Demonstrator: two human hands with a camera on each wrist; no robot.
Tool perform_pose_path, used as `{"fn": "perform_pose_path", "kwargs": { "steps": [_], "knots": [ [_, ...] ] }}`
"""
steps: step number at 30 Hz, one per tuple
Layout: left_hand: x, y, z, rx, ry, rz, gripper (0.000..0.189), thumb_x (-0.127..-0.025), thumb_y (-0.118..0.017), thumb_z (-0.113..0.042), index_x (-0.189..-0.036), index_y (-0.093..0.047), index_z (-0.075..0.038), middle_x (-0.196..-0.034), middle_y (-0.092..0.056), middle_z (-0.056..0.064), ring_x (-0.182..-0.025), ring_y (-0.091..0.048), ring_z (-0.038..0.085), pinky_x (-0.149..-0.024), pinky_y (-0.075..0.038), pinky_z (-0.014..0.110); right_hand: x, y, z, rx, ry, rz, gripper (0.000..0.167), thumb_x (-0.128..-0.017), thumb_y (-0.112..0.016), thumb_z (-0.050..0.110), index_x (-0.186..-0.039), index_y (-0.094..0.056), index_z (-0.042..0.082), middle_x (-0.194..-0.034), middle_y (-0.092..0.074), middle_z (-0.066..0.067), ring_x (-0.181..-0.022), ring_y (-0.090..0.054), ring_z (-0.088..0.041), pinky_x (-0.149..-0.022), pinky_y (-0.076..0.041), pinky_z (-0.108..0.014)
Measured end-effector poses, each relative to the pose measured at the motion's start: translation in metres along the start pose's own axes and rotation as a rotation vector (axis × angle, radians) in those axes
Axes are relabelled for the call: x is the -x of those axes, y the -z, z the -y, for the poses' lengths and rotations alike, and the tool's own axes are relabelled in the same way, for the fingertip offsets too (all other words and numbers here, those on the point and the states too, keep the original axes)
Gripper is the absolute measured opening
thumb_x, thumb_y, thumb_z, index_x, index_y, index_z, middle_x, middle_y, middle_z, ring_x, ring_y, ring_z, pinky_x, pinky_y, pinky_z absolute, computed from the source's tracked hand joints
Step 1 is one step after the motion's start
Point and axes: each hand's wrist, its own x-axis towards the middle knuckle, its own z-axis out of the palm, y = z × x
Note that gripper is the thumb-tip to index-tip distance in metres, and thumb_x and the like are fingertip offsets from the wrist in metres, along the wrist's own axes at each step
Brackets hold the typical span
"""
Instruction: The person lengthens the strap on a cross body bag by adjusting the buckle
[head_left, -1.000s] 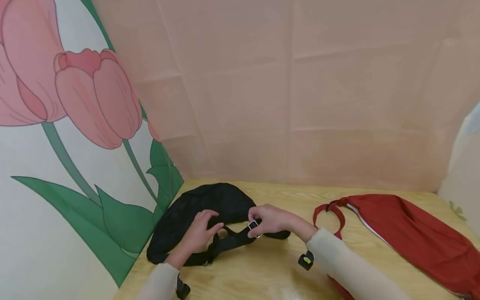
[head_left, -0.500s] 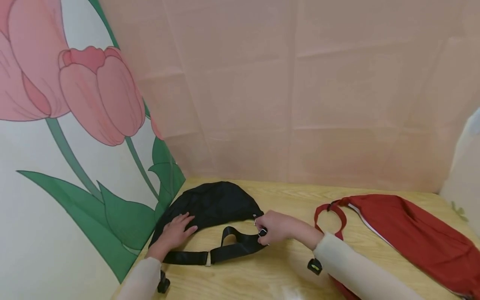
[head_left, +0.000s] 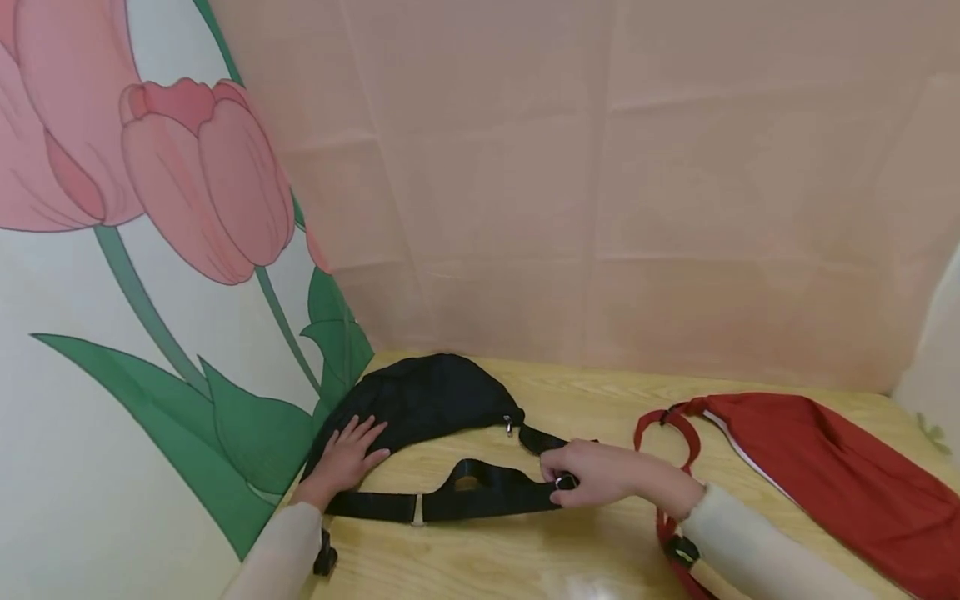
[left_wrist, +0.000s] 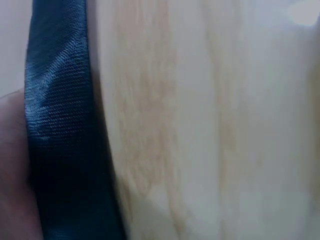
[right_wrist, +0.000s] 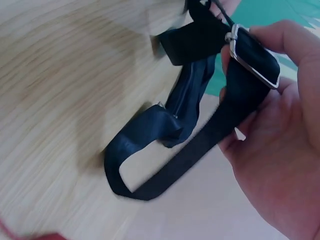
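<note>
A black waist bag (head_left: 435,392) lies on the wooden table, its zipper pull hanging at the right end. My left hand (head_left: 345,458) rests on the bag's left end, fingers spread. Out to the right, my right hand (head_left: 596,473) pinches the bag's black strap (head_left: 487,493) at a silver buckle (right_wrist: 256,57). The strap runs leftward through a second metal slider (head_left: 417,510), with one small loop standing up. In the right wrist view the strap hangs in a bend below the thumb and fingers. The left wrist view shows strap webbing (left_wrist: 65,125) close up beside part of the hand.
A red waist bag (head_left: 825,475) with a looped red strap (head_left: 693,437) lies at the right; my right forearm crosses over part of that strap. A tulip-printed wall (head_left: 172,467) borders the table on the left, and a pinkish-brown sheet (head_left: 600,208) hangs behind.
My left hand has gone from hovering near the strap to resting on the black bag's left end. My right hand has drawn the buckle rightward, so the strap is stretched straighter.
</note>
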Motion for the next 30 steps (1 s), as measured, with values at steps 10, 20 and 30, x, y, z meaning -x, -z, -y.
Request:
{"fn": "perform_pose_path", "kwargs": {
  "steps": [10, 20, 30],
  "knots": [
    [0.002, 0.006, -0.001, -0.011, 0.056, 0.043, 0.059, -0.104, -0.051, -0.046, -0.152, -0.046, -0.012, -0.160, -0.035, 0.020, -0.150, -0.018, 0.048, -0.113, -0.014, 0.073, 0.042, 0.002, -0.002, -0.017, 0.045, 0.007, 0.017, -0.093, -0.071, 0.016, -0.086, -0.055, 0.017, -0.078, -0.042, 0.015, -0.072, -0.041, 0.001, -0.064, -0.037, -0.020],
    [0.010, 0.004, -0.002, 0.008, 0.069, 0.036, 0.059, -0.104, -0.051, -0.046, -0.153, -0.045, -0.014, -0.160, -0.034, 0.020, -0.150, -0.017, 0.048, -0.113, -0.013, 0.073, 0.065, -0.006, -0.016, -0.012, 0.014, 0.013, 0.020, -0.092, -0.074, 0.018, -0.088, -0.054, 0.023, -0.081, -0.044, 0.015, -0.075, -0.043, 0.000, -0.065, -0.038, -0.021],
    [0.004, 0.006, -0.007, -0.014, 0.128, 0.081, 0.061, -0.105, -0.047, -0.047, -0.155, -0.041, -0.013, -0.162, -0.031, 0.020, -0.151, -0.013, 0.047, -0.114, -0.009, 0.073, 0.056, -0.011, -0.017, 0.059, -0.123, 0.075, 0.020, -0.088, -0.074, 0.015, -0.084, -0.056, 0.021, -0.077, -0.041, 0.015, -0.074, -0.041, -0.004, -0.067, -0.035, -0.025]
  ]
}}
